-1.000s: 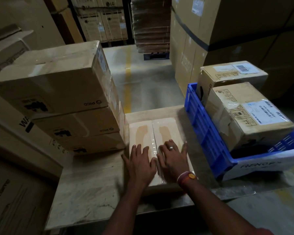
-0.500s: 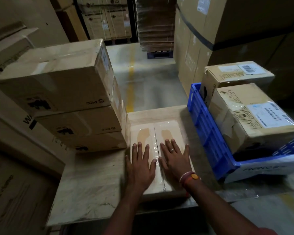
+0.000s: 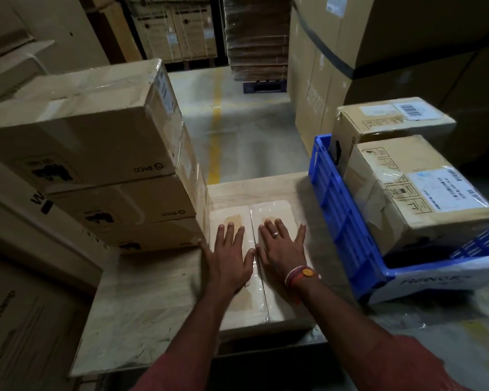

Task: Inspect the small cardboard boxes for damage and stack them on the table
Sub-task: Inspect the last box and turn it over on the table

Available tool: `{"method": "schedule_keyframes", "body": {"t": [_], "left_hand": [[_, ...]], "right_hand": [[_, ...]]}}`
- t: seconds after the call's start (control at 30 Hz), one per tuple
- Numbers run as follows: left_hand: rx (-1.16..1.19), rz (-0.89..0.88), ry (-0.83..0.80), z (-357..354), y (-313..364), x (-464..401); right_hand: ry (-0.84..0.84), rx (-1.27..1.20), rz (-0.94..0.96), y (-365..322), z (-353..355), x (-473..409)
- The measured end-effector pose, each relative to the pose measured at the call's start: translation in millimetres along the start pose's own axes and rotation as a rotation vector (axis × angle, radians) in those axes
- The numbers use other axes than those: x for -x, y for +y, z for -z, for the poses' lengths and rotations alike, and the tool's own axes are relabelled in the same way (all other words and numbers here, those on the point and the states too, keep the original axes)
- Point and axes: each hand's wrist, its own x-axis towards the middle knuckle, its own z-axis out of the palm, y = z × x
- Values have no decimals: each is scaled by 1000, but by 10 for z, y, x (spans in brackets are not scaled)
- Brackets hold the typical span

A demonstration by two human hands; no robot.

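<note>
Both hands, left hand [image 3: 228, 258] and right hand [image 3: 283, 251], fingers flat and gripping nothing, press the taped box [image 3: 268, 300]: best nudged square against the PICO stack [image 3: 119, 179] on the left.

A pale, marble-veined stone tabletop [image 3: 141, 311] carries 3 stacked tan cardboard boxes [image 3: 102, 153] with black print. The bright blue slatted plastic crate [image 3: 342, 235] holds 2 brown cardboard boxes [image 3: 407, 198] bearing white labels. A yellow painted stripe [image 3: 216, 119] runs down the grey floor.

Warehouse. Tall cartons [image 3: 407, 52] line a concrete aisle with a yellow floor line [image 3: 216, 122]. Palletised cardboard stack [image 3: 256, 38] behind.
</note>
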Motion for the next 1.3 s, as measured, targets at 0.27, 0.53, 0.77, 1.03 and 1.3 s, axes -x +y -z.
{"method": "schedule_keyframes", "body": {"t": [0.27,0.53,0.77,1.03,1.3], "left_hand": [[121,-102,-128,83,-118,-403],[316,98,4,35,-175,-213],[696,441,-39,71,-193,-121],[989,464,149,380,-170,-404],[899,304,396,1378,-20,-460]], "right_hand": [[-160,13,29,37,39,-402],[-118,-160,9,115,103,-316],[-148,-292,-125,185,173,-236],[124,-398,-186,134,341,-153],[597,-578,-197,82,1066,-204]]}}
